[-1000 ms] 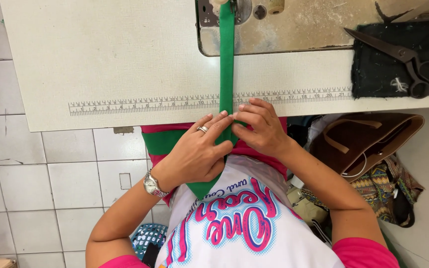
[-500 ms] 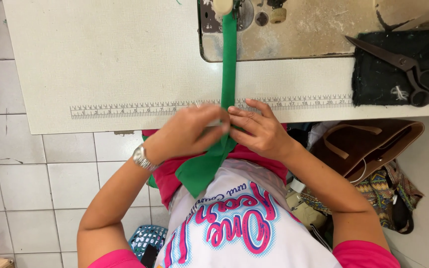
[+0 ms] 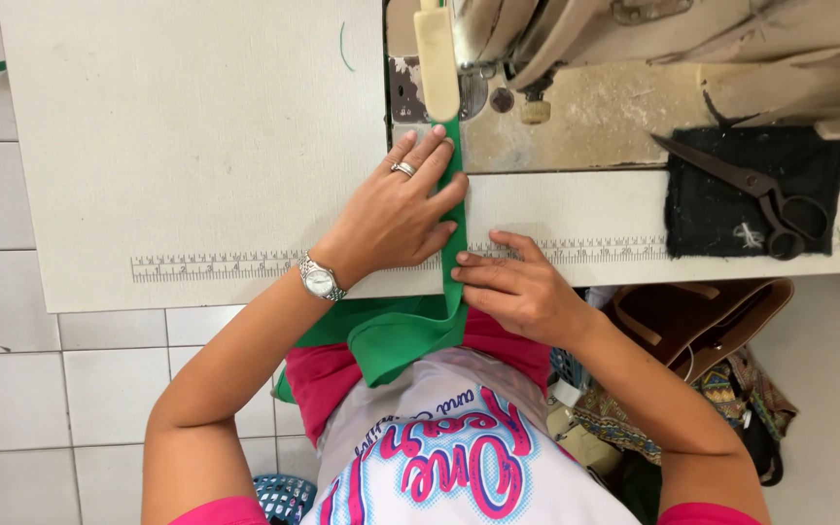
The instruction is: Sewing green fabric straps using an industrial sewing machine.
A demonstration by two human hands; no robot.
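Green fabric (image 3: 402, 335), folded into a narrow strip, runs from the person's lap up across the pale sewing table (image 3: 196, 146) toward the sewing machine (image 3: 576, 87); this is the head view, the only one there is. The left hand (image 3: 396, 219) lies flat on the table with fingers spread and pressed along the left edge of the strip, closing on nothing, its fingertips just short of the cream presser guide (image 3: 437, 63). The right hand (image 3: 512, 287) sits at the table's front edge, fingers half curled, pinching the strip's fold against the printed ruler (image 3: 245, 264). The step in hand looks like guiding the strip under the needle area, with alignment not yet settled. The next move likely calls for steady, even pressure from both hands so the fold stays straight. Black scissors (image 3: 755, 194) rest on a dark cloth pad (image 3: 721, 219) well to the right, untouched.
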